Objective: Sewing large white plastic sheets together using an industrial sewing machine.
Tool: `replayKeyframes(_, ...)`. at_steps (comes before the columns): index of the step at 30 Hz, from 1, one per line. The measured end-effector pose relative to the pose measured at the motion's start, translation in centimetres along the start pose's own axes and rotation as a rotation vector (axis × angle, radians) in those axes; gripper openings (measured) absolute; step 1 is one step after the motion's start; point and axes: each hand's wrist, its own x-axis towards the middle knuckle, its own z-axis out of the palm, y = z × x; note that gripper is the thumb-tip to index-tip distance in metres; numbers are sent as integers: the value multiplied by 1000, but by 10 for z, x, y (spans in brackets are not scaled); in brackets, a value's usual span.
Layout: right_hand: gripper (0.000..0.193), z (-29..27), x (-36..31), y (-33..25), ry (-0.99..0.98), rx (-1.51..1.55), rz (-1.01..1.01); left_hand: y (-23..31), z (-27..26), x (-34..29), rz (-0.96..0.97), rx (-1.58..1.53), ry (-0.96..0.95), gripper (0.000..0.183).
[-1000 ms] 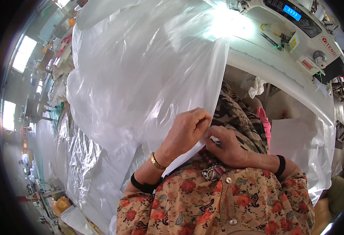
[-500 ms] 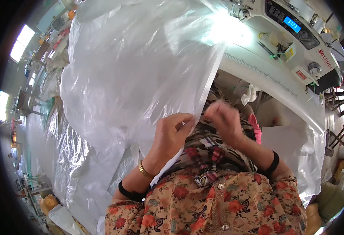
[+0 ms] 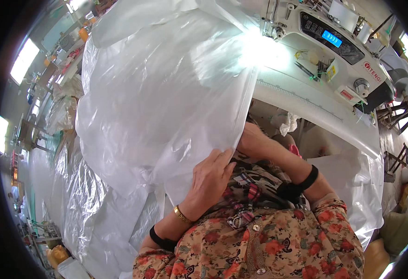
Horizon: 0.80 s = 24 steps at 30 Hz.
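A large white translucent plastic sheet (image 3: 134, 88) spreads from the sewing machine down toward my lap, its long right edge hanging over my legs. My left hand (image 3: 211, 179) has its fingers over the lower part of that edge, with the thumb low beside it, pinching the plastic. Just to the right, my right hand (image 3: 250, 139) reaches in behind the same edge. Its fingers are hidden by the sheet, so their grip does not show. The sewing machine (image 3: 338, 51), white with a lit blue display, stands at the upper right, a bright lamp glowing near its needle area.
The white machine table (image 3: 301, 100) has a ruler strip along its front edge. Tweezers (image 3: 307, 70) and bits of thread lie on it. More crumpled plastic (image 3: 83, 195) fills the left side. White sheeting (image 3: 352, 186) hangs at the right, near stools (image 3: 397, 160).
My right hand has moved left and gone behind the sheet's edge. My left hand has shifted slightly right and down, its fingers now extended over the edge. The whole view has shifted a little.
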Motion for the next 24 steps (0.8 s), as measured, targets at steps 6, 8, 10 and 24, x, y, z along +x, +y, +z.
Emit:
replayKeyframes(6, 23, -73, -10, 25, -153, -589, 581, -7, 27, 3, 154, 98, -102, 13)
replayKeyframes(8, 19, -84, 1, 44, 343, -714, 308, -7, 35, 7, 196, 121, -159, 10)
replayKeyframes(10, 20, -91, 13, 68, 410, -740, 162, -10, 38, 10, 250, 152, -205, 8)
replayKeyframes(24, 40, -117, 48, 124, 175, -526, 358, -40, 41, 10, 201, 189, -208, 17)
